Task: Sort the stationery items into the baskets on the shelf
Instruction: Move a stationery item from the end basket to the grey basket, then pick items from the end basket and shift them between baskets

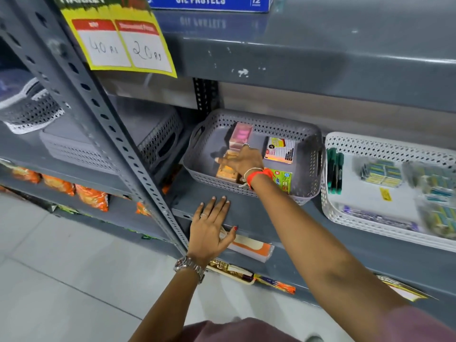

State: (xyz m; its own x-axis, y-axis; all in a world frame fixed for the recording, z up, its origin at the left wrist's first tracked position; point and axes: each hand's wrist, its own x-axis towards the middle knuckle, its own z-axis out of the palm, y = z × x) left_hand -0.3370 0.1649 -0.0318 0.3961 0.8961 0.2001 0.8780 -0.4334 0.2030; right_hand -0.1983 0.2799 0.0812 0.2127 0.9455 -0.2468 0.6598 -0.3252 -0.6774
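Observation:
A grey perforated basket (246, 191) stands on the grey metal shelf. Inside it are a pink box (241, 135), an orange pack (223, 172), a white and yellow pack (280, 150) and a green pack (283, 181). My right hand (243, 161) reaches into this basket and lies on top of the orange pack with its fingers stretched out to the left. My left hand (209, 228) rests flat on the shelf's front edge, fingers spread, holding nothing. To the right, a white basket (328, 208) holds green markers (334, 171) and several small packs.
A stack of grey baskets (158, 134) sits to the left behind the slanted shelf post (111, 124). A yellow price sign (121, 43) hangs above, near a blue oil pastels box (209, 2). Orange snack packs (91, 197) fill the lower left shelf. An orange and white pack (249, 246) lies below.

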